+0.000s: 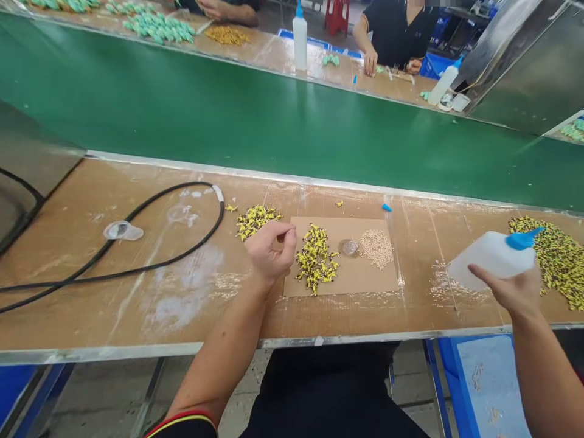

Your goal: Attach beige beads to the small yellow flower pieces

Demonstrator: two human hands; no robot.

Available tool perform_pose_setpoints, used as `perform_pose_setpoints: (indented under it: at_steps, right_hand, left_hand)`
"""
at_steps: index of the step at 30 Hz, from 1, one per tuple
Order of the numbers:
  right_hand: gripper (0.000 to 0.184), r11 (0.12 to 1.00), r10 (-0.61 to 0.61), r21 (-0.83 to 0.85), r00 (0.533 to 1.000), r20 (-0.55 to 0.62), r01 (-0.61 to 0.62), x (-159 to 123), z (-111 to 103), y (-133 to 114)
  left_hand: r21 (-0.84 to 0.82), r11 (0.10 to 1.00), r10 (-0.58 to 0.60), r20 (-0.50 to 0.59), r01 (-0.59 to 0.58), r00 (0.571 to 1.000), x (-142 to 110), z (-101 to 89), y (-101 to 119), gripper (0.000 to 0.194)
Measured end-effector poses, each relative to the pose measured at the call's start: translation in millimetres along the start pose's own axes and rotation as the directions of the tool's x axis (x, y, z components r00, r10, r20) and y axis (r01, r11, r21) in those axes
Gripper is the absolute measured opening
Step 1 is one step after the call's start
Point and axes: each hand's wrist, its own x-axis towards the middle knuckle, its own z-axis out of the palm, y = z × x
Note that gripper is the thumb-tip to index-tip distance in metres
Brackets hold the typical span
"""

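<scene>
My left hand (pixel 270 249) is curled into a loose fist at the left edge of a brown cardboard sheet (pixel 360 277), fingers pinched on something small I cannot make out. A pile of small yellow-and-black parts (pixel 316 258) lies on the sheet just right of it, with a small clear cap (pixel 349 247) and a heap of tiny beige pieces (pixel 376 246) further right. Another yellow-and-black pile (pixel 255 219) lies above the hand. My right hand (pixel 513 291) grips a white squeeze bottle (pixel 490 257) with a blue nozzle, tilted above the bench at the right.
A large heap of yellow-and-black parts (pixel 559 258) lies far right. A black cable (pixel 150 243) loops across the left of the bench near a clear plastic piece (pixel 122 230). A green conveyor belt (pixel 274 121) runs behind; other people work across it beside white bottles (pixel 300 39).
</scene>
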Motion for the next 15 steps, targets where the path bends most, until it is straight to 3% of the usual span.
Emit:
perform_pose_setpoints:
  at_steps: [1, 3, 7, 10, 15]
  right_hand:
    - [0.071, 0.995, -0.001, -0.101, 1.0, -0.003, 0.001, -9, 5, -18]
    - [0.082, 0.983, -0.057, -0.165, 0.987, 0.148, 0.081, -21, 19, -52]
    - [0.082, 0.957, -0.057, -0.223, 0.875, 0.48, 0.185, -30, 49, -104]
    - [0.077, 0.924, 0.029, -0.317, 0.788, 0.616, 0.214, -32, 67, -124]
    - [0.066, 0.861, 0.135, -0.425, 0.681, 0.72, 0.279, -37, 84, -139]
  left_hand:
    - [-0.004, 1.0, -0.016, 0.023, 0.017, 1.0, -1, 1.0, 0, 0.019]
    - [-0.024, 0.998, -0.048, 0.069, 0.049, 0.997, -3, 2.5, -1, 0.02]
    - [-0.073, 0.996, -0.05, 0.11, 0.058, 0.993, -3, 2.2, -1, 0.019]
    - [-0.083, 0.996, -0.013, 0.086, 0.02, 0.996, 0, 0.4, 0, 0.019]
    - [-0.141, 0.99, -0.002, 0.053, 0.01, 0.999, 4, -2.1, 2, 0.017]
